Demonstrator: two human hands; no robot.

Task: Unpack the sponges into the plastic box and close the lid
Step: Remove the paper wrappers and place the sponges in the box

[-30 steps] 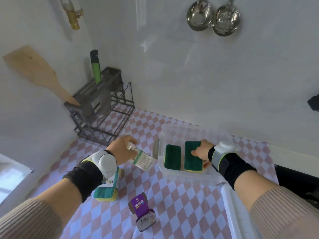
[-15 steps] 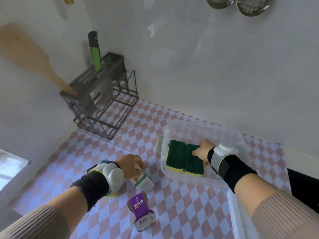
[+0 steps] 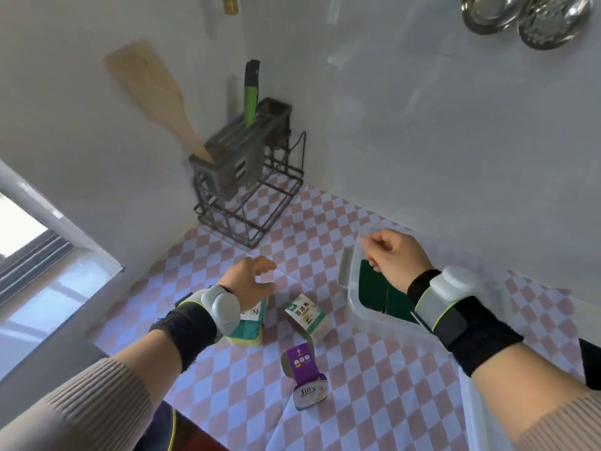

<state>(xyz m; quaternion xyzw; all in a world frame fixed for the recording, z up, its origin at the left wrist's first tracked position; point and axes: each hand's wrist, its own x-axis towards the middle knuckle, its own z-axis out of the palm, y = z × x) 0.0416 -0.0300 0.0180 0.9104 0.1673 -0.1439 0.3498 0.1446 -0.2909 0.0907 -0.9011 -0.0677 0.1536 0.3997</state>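
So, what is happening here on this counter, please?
A person is unpacking sponges into a clear plastic box. Two green sponges already lie inside. The right hand hovers over the box, holding nothing. The left hand is open above a wrapped sponge pack. An empty green sleeve lies beside it. The box is not yet closed.

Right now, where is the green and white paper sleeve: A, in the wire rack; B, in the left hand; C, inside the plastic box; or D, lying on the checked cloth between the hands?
D: the green and white paper sleeve lies on the checked cloth, free of the left hand and outside the plastic box.
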